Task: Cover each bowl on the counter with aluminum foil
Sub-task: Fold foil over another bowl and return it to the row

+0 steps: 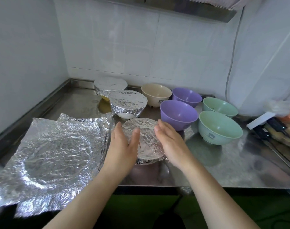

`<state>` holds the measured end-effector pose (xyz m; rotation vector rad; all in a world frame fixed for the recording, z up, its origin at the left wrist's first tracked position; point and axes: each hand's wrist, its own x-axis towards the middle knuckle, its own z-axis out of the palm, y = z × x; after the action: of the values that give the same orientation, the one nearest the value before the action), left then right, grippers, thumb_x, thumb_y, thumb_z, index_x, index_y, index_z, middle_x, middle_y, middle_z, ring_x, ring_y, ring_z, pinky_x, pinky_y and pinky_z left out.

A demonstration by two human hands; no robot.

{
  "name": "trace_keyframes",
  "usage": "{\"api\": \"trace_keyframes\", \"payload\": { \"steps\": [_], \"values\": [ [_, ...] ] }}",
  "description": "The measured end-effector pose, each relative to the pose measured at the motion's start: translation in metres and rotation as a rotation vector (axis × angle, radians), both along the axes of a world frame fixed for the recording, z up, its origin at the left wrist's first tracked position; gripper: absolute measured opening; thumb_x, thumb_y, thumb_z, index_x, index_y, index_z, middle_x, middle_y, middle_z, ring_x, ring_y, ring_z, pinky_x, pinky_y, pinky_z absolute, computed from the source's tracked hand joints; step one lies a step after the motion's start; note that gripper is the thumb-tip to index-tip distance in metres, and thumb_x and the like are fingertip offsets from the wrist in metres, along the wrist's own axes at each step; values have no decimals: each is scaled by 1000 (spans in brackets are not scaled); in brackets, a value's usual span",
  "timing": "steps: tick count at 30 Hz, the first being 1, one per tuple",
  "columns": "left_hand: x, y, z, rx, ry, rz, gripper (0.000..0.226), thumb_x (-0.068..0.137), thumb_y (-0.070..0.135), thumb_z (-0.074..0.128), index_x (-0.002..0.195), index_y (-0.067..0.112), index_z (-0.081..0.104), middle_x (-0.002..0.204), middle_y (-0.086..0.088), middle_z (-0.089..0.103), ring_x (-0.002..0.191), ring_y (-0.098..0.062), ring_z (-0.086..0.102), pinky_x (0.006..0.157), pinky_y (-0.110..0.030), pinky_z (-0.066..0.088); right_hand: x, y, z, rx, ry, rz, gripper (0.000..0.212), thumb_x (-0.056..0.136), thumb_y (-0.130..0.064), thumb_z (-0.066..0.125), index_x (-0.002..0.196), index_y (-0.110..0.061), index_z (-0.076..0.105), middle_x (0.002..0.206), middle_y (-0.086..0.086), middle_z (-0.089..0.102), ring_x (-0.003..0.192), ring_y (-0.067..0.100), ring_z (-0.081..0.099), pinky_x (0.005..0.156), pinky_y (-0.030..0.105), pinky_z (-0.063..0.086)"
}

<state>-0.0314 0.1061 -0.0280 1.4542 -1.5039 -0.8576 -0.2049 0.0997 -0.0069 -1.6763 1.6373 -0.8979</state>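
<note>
A foil-covered bowl (pixel 146 142) stands near the counter's front edge. My left hand (pixel 122 146) lies against its left side with straight fingers, thumb over the foil top. My right hand (pixel 170 142) is flat along its right side, fingers straight. Two more foil-covered bowls (pixel 128 103) (pixel 110 85) stand behind it. Uncovered bowls sit to the right: a beige one (pixel 155 94), two purple ones (pixel 178 114) (pixel 187 96) and two green ones (pixel 219 127) (pixel 220 107). A stack of crumpled foil sheets (pixel 54 152) lies on the left.
The steel counter (pixel 223 162) meets tiled walls at the back and left. Dark cables and a white box (pixel 263 123) sit at the far right, beside a bag with orange items. A cord hangs down the right wall.
</note>
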Motion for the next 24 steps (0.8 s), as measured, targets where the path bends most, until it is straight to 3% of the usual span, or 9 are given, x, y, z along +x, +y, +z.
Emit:
{"api": "trace_keyframes", "payload": {
  "steps": [2,3,6,9,12,15,19,21,24],
  "values": [
    [6,-7,0,37,38,-19,80,97,68,36,159,18,27,127,-5,64,115,-17,63,92,-33,47,-4,6,-3,-13,50,-18,67,110,-55,38,167,-20,30,173,-12,25,156,-1,20,121,20,13],
    [9,-9,1,45,41,-27,79,94,71,33,155,21,33,123,-4,66,109,-17,65,87,-34,46,-8,8,-3,-26,67,-38,65,110,-55,38,163,-17,37,170,-8,33,155,3,27,118,20,18],
    [12,-9,3,-27,-8,15,71,100,66,35,153,19,38,142,-5,58,128,-23,56,100,-40,45,-17,7,0,-68,19,-106,55,112,-49,41,148,-10,55,154,-3,56,142,11,47,109,23,31],
    [0,5,7,-83,-53,46,72,104,56,42,159,12,28,160,-10,37,147,-24,36,116,-36,32,-9,4,-2,-62,-62,-65,57,112,-50,41,163,-25,40,168,-15,36,153,-1,29,129,30,20],
    [-9,14,5,-92,-89,-10,88,99,61,48,164,11,14,167,-8,16,154,-26,23,118,-33,26,-2,3,-12,-54,-85,-67,62,110,-56,40,166,-30,30,172,-17,24,156,-3,19,132,36,15],
    [1,4,6,-117,-126,-42,86,98,62,47,162,13,19,162,-10,23,150,-24,29,108,-26,27,-10,11,-16,-20,-113,-29,68,108,-59,43,167,-30,28,172,-20,22,156,-5,19,132,35,15],
    [20,-1,9,-166,-184,9,83,96,66,43,158,14,28,156,-9,35,142,-26,42,99,-31,35,-30,18,-15,-63,-168,-10,71,100,-59,61,161,-27,43,163,-18,43,148,-6,37,127,30,26],
    [23,5,7,-156,-182,-63,95,89,71,51,160,15,22,160,-7,29,145,-22,37,105,-31,36,-33,19,-14,-53,-117,64,88,88,-70,64,163,-33,38,164,-22,40,150,-7,33,128,32,25],
    [22,14,2,-131,-212,-224,136,66,79,73,164,19,0,169,2,6,154,-9,13,119,-29,22,-32,17,-15,11,-105,168,108,83,-74,72,168,-36,19,173,-21,18,154,-13,13,132,31,11]
  ]
}}
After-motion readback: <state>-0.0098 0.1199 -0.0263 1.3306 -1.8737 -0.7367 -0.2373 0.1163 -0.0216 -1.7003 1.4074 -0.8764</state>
